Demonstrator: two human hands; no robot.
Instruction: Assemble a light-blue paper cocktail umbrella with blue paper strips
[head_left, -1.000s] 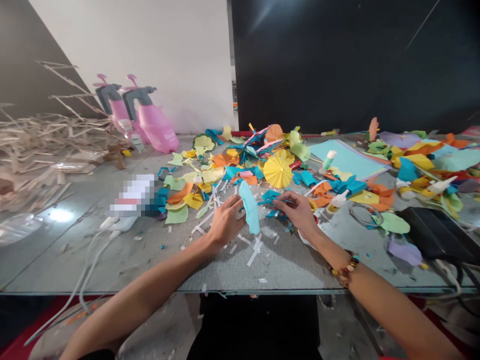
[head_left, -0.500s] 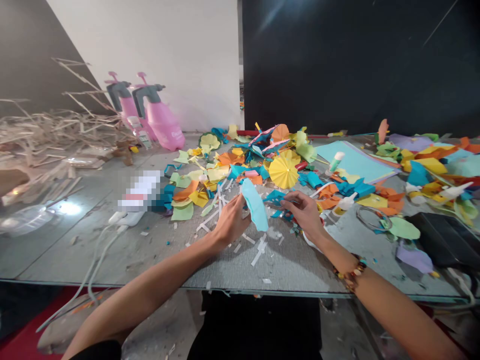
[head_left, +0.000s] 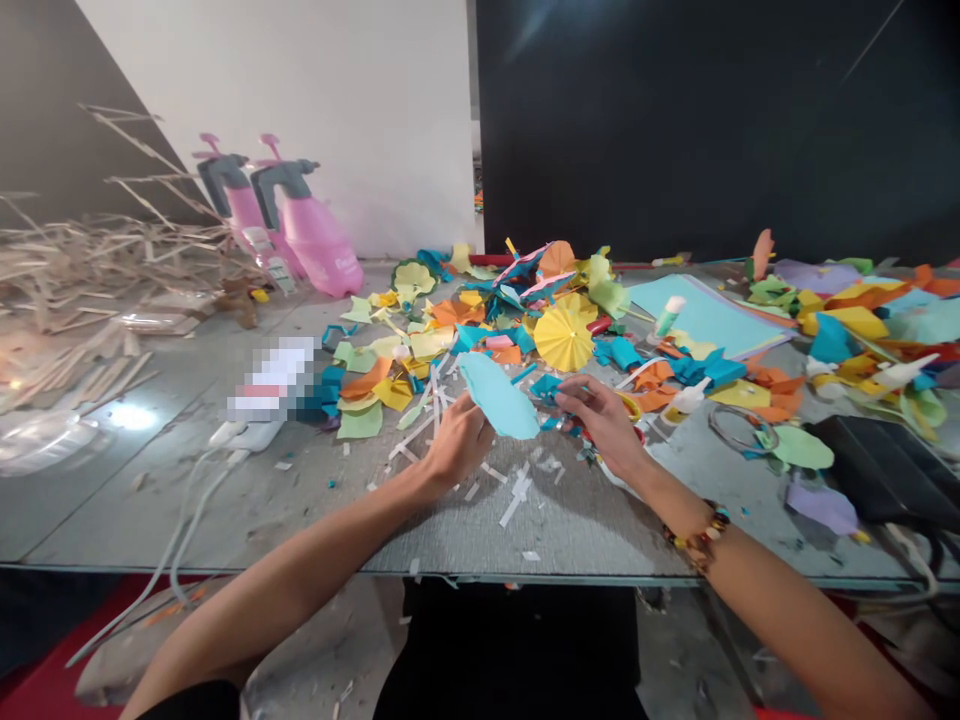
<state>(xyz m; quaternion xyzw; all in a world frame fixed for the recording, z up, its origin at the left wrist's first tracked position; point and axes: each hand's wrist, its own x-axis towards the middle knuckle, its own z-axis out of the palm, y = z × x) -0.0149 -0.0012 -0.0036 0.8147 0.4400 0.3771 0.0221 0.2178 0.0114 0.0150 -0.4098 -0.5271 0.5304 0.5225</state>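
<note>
Head view: the left hand [head_left: 459,445] is pinching a scalloped pale-blue paper cutout [head_left: 499,397], while the right hand [head_left: 600,425], held apart, is hovering over teal paper scraps [head_left: 546,388] beside white paper strips [head_left: 514,505] on a gray tabletop [head_left: 600,530].

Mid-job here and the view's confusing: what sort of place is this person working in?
Probably a paper-craft workshop: a long work table is heaped with coloured paper scraps, a yellow pleated paper parasol lies among them, and a stack of pale blue paper sheets sits to the right.
</note>
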